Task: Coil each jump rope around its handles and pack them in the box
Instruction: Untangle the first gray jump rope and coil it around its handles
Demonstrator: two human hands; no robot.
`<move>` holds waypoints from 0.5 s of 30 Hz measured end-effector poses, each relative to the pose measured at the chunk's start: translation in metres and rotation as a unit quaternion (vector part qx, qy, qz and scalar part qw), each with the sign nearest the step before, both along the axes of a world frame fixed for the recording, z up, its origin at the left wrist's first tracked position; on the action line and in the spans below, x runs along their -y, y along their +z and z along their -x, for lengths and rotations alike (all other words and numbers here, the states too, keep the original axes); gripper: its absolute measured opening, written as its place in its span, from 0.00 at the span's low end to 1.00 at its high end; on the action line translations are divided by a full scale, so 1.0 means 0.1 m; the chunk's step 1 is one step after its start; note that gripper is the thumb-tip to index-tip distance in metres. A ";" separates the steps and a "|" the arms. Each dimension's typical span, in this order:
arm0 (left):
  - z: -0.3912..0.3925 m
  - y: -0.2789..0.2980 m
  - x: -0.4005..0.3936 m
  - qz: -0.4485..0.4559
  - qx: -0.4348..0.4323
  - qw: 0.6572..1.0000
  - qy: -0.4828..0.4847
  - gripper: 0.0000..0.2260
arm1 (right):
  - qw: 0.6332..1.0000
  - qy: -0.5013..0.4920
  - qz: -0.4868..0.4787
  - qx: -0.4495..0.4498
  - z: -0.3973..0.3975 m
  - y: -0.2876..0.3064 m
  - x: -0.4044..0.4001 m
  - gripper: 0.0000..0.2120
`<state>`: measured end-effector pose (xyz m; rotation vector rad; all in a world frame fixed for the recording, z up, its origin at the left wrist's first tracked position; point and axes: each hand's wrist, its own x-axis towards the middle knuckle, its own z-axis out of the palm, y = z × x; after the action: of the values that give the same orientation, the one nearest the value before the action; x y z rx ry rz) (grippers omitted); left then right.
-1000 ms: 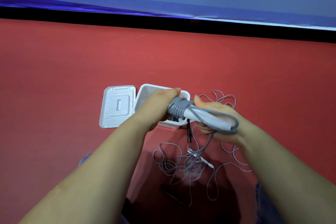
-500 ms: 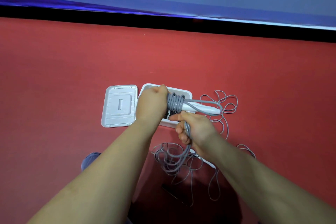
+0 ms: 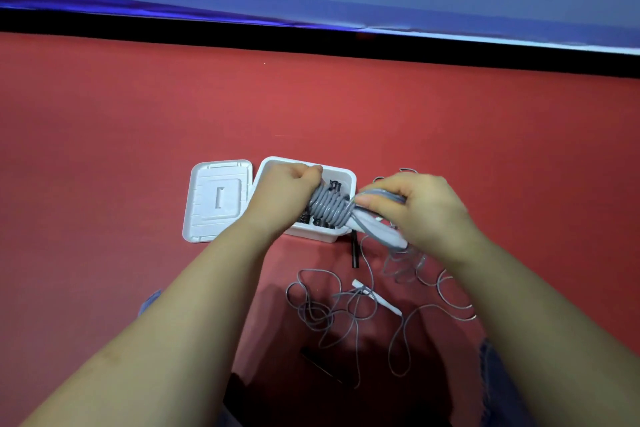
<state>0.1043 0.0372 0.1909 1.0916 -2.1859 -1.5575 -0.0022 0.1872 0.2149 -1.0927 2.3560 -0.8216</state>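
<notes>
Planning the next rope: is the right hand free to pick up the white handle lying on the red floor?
Probably not yet. The right hand pinches the grey cord it winds, and the left hand grips the bundle. The white handle lies uncovered among loose cord, so nothing else blocks it.

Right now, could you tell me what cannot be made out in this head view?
- Box contents: dark coils show, but the left hand and the grey coil cover most of it.
- Handles: the left grip hides one end.
- Rope under the right hand: blurred by motion.
- Dark stick near the bottom: too dim to identify.
</notes>
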 end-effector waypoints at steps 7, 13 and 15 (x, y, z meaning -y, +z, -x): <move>-0.04 0.10 -0.02 -0.109 -0.070 0.990 -0.061 0.17 | 0.976 0.014 -0.011 0.218 -0.02 -0.04 0.03 0.22; 0.00 0.15 -0.06 -0.161 -0.114 0.980 0.011 0.16 | 0.739 -0.085 0.139 0.654 -0.15 0.01 0.09 0.17; 0.03 0.15 -0.07 -0.189 -0.115 0.974 0.054 0.21 | 0.708 -0.089 0.179 0.678 -0.25 -0.04 0.16 0.19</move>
<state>0.1010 0.0439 0.2064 1.0431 -1.6949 -1.9904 0.0229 0.1707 0.2113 -0.0914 1.0110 -1.4809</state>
